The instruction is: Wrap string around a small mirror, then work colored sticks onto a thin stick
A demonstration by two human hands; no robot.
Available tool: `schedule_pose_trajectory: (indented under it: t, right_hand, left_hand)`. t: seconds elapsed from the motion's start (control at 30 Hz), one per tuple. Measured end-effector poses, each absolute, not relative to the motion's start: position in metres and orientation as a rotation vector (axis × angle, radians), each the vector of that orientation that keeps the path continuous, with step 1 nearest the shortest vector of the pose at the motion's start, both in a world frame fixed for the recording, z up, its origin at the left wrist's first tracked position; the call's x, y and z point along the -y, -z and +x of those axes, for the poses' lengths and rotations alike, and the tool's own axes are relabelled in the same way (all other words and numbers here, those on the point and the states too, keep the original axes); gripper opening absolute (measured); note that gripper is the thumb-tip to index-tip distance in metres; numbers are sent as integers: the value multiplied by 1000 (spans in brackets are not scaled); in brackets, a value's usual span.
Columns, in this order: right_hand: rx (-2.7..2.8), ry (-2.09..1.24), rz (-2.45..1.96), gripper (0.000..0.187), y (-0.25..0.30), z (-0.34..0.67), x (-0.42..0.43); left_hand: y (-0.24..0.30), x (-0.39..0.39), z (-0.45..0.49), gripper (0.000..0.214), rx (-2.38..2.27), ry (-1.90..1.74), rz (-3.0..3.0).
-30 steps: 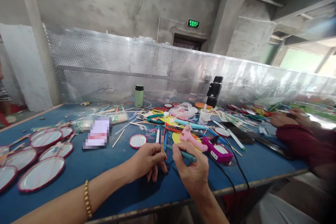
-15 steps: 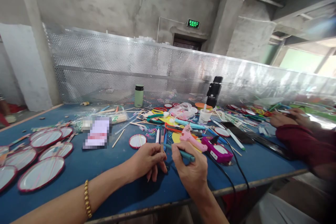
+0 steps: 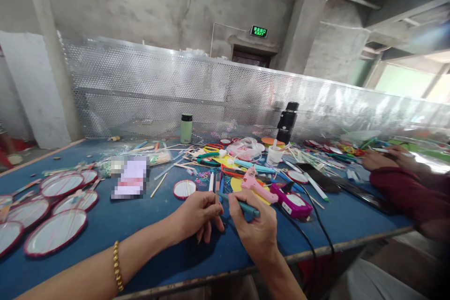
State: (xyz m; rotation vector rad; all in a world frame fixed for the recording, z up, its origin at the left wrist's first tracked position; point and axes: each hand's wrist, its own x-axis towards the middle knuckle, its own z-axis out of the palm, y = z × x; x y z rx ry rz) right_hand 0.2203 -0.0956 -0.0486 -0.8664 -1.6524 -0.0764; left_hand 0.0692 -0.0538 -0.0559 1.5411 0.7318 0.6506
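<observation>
My left hand [image 3: 200, 213] pinches a short flat wooden stick [image 3: 217, 196], held upright above the table. In my right hand [image 3: 258, 225] is a teal marker pen [image 3: 249, 207], gripped as for writing. Its tip points left and meets or nearly meets the stick; I cannot tell which. Just behind my hands lie a white marker [image 3: 211, 181] and a round white disc with a red rim [image 3: 184, 189]. A pink glue gun [image 3: 258, 186] rests to the right, beside a purple box [image 3: 291, 201] with a black cord.
Several red-rimmed discs [image 3: 55, 233] overlap at the left near a blurred-out rectangle [image 3: 131, 178]. A green bottle [image 3: 186, 129], a black flask [image 3: 287, 123] and a white cup [image 3: 274, 155] stand behind. At the right, a co-worker's sleeve [image 3: 397, 192] reaches over the table.
My right hand and the teal marker have shifted very slightly left. My left hand keeps the stick in the same place.
</observation>
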Motion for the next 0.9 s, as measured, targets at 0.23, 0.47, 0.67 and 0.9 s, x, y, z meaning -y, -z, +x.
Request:
schedule_pose_trajectory:
  t: [0.23,0.47,0.67,0.9]
  right_hand:
    - [1631,103,-875,13,49,221,95]
    - [1635,75,-856,12,50,220,95]
    - [1638,75,-848,12,50,221,96]
    - [1628,88,-839,12,50,220,96]
  left_hand:
    - [55,55,69,33,-732,-643,1536]
    - [54,56,69,32,-737,-652,1537]
    - [55,54,69,31,-725,-653,1541]
    - [56,55,68,31,-721,-643,1532]
